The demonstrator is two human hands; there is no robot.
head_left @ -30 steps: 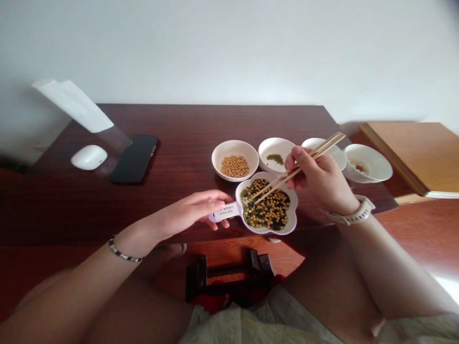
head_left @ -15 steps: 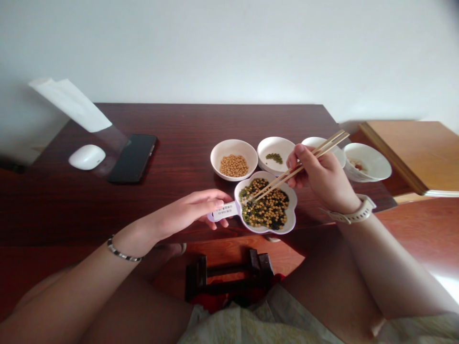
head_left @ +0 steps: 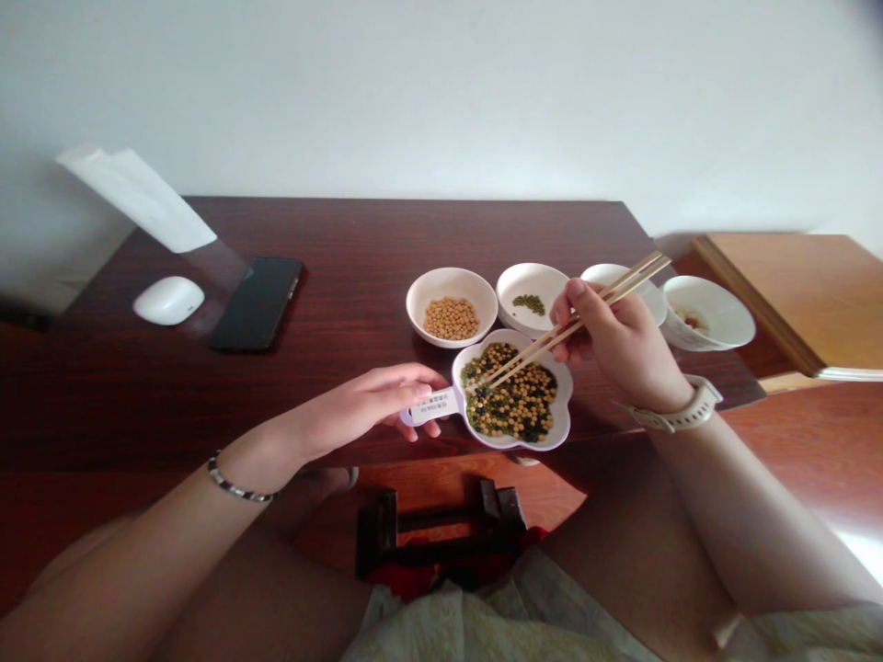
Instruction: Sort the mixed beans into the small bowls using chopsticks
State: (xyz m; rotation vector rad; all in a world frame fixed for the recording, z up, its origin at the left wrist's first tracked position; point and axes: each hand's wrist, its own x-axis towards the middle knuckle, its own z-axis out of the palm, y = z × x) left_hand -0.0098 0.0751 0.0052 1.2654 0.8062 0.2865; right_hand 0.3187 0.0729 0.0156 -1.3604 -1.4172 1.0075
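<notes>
My left hand (head_left: pixel 386 402) grips the labelled handle of a white, scallop-edged dish (head_left: pixel 566 418) with a lilac rim. Mixed beans (head_left: pixel 514 395), yellow, black and green, cover the dish's bottom. In my right hand (head_left: pixel 607 331) is a pair of wooden chopsticks (head_left: pixel 635 273), their tips down among the beans at the dish's left side. Whether the tips pinch a bean is too small to tell. Behind the dish, one white bowl (head_left: pixel 418 308) has yellow beans in it, and a second white bowl (head_left: pixel 507 280) has a small heap of green beans.
Partly behind my right hand stands a third white bowl (head_left: pixel 600 273). Farther right, another bowl (head_left: pixel 731 313) contains something reddish and pale. A black phone (head_left: pixel 255 303), a white mouse (head_left: pixel 169 301) and a white paper packet (head_left: pixel 142 202) are on the dark table's (head_left: pixel 331 248) left part.
</notes>
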